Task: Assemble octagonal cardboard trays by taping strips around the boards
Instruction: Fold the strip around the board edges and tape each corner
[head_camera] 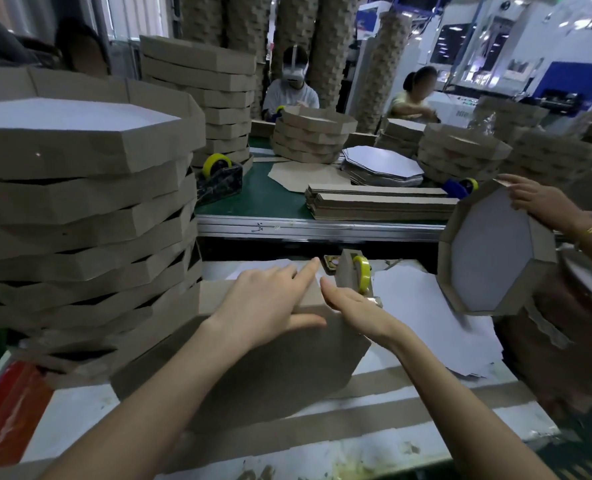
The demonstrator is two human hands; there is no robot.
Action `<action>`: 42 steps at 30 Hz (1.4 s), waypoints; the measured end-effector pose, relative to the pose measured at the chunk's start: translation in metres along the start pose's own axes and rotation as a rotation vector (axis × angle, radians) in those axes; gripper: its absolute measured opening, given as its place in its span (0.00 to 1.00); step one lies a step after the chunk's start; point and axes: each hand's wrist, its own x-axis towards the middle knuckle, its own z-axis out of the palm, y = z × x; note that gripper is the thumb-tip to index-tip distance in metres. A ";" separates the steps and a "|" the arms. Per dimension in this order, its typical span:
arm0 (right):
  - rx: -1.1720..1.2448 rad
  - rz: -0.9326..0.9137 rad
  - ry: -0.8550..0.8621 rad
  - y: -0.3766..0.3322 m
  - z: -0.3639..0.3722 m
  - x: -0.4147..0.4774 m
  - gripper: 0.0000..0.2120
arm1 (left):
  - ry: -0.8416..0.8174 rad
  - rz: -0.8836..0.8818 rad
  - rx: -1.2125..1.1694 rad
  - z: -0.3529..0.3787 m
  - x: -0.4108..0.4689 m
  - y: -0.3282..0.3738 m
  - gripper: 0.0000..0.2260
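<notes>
The brown octagonal tray (253, 375) lies bottom-up on the white table (80, 407). The left hand (270, 303) rests flat on it with fingers spread wide, and the right hand (353, 306), fingers straight, touches its far edge just beside the tape dispenser (355, 275). At the left stands a tall stack of finished trays (80, 209), the top one showing its white inner board, and at the right another person's hand (536, 202) holds a tilted tray (495, 261) with a white board inside.

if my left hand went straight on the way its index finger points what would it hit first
Most likely the tape dispenser with the yellow roll: the left hand points forward and to the right, toward the dispenser's near end. Depth is unclear, so how far apart they are is hard to judge.
</notes>
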 end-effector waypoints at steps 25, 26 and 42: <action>-0.145 -0.269 -0.028 -0.062 0.013 0.029 0.10 | 0.213 -0.367 -0.592 0.002 -0.118 -0.071 0.36; -0.147 -0.276 -0.029 -0.063 0.014 0.029 0.10 | 0.209 -0.352 -0.585 -0.001 -0.115 -0.069 0.36; -0.071 -0.286 -0.004 -0.048 0.010 0.024 0.06 | 0.236 -0.318 -0.598 -0.003 -0.102 -0.060 0.23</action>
